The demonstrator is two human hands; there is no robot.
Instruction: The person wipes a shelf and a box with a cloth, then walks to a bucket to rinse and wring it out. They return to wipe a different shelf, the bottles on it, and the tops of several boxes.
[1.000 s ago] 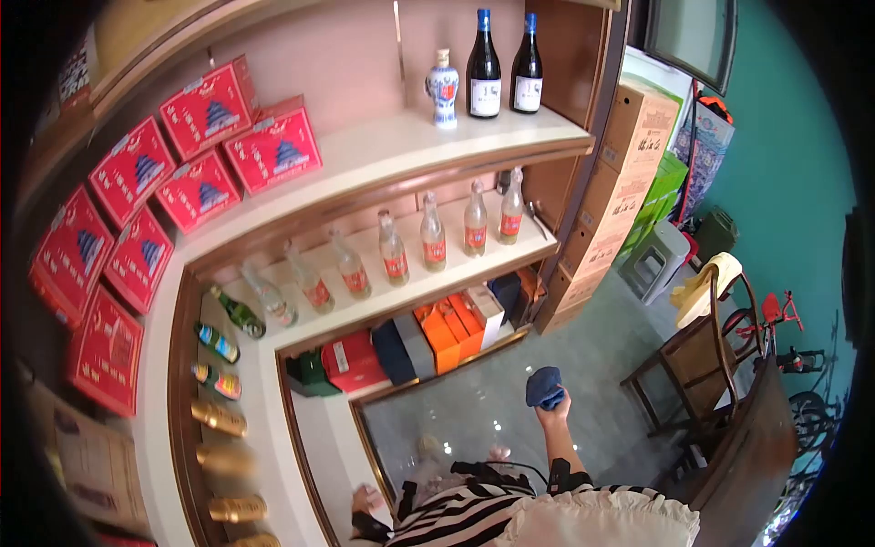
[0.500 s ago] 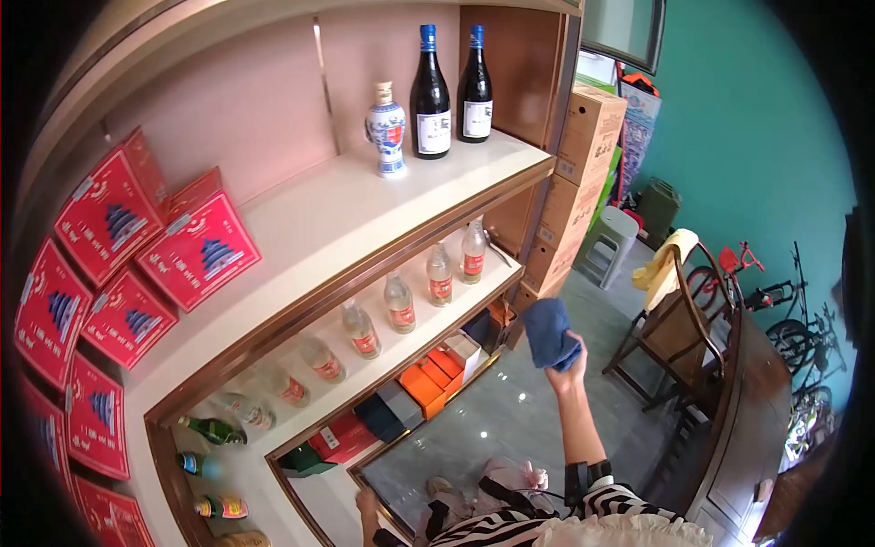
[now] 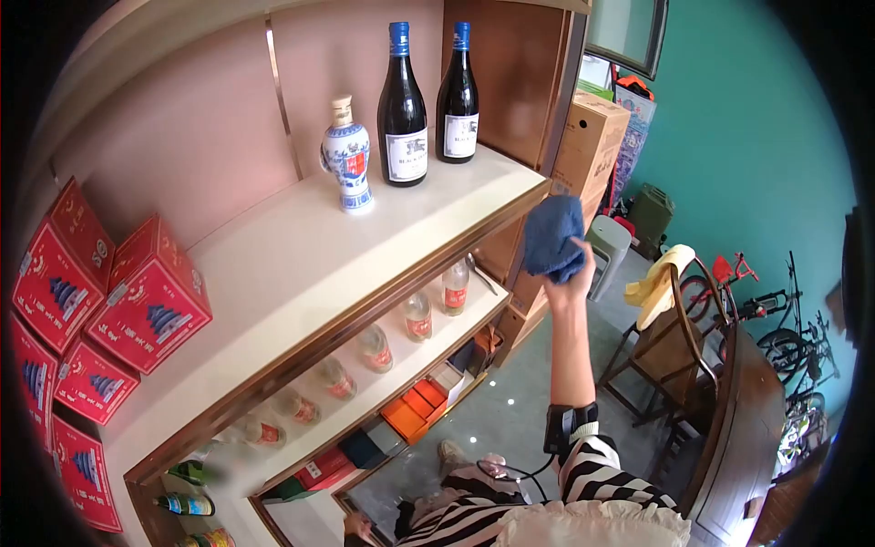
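Observation:
My right hand [image 3: 576, 276] is closed round a folded blue cloth [image 3: 550, 239], raised just off the right end of the shelf's front edge [image 3: 456, 235]. On the upper shelf board [image 3: 273, 264] stand two dark bottles, a nearer one [image 3: 403, 137] and a farther one [image 3: 458, 109], both with blue caps. Left of them is a blue-and-white porcelain bottle [image 3: 347, 162]. Low in the view, my left hand [image 3: 359, 527] is at the edge of the lower cabinet; its fingers are small and partly hidden.
Red boxes [image 3: 150, 296] are stacked at the left. Clear bottles with red labels [image 3: 417, 319] line the shelf below, above orange boxes [image 3: 415, 408]. Cartons [image 3: 588, 146] stand beyond the shelf end. A wooden chair [image 3: 661, 351] with a yellow cloth [image 3: 658, 287] is at the right.
My right hand has risen with the blue cloth, from beside the lower shelf to the level of the upper shelf's edge. The view has shifted closer to the shelf.

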